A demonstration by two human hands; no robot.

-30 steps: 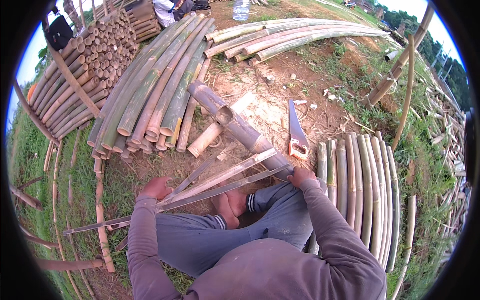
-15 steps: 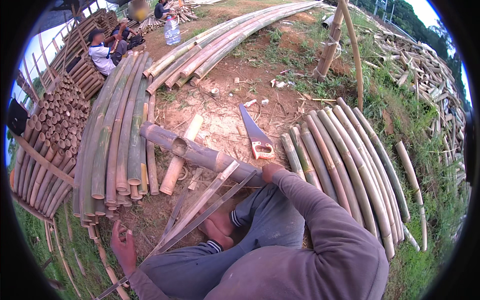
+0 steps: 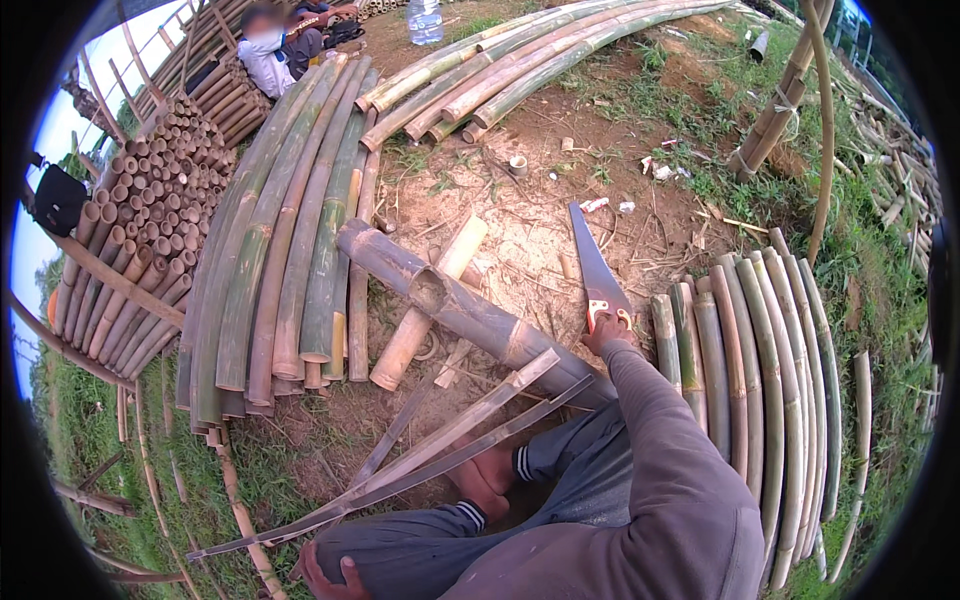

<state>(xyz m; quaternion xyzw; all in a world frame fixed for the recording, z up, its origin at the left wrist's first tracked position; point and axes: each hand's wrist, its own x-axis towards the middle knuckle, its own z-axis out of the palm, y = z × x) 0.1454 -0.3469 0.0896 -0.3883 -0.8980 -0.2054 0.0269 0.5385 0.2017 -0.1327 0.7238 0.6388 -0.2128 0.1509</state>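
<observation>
My right hand [image 3: 606,333] reaches forward and closes on the handle of a hand saw [image 3: 594,256], which lies on the dirt with its blade pointing away. My left hand [image 3: 330,578] is low beside my left thigh, fingers apart and holding nothing; part of it is cut off by the lower edge. A thick bamboo pole [image 3: 480,318] with a notch cut in its upper side slants in front of me, its near end by my right leg. It lies across a shorter, pale bamboo piece [image 3: 418,325]. Long split bamboo strips [image 3: 450,432] lean over my lower legs.
Cut bamboo poles lie in a row to the left [image 3: 270,240] and another to the right [image 3: 765,350]. Longer poles [image 3: 520,75] stretch across the back. Stacked bamboo [image 3: 165,200] and a seated person [image 3: 265,50] are far left. A bamboo post [image 3: 780,105] stands back right.
My right hand has moved from the near end of the notched pole to the saw handle. My left hand has drawn back beside my thigh. The view has shifted left and down.
</observation>
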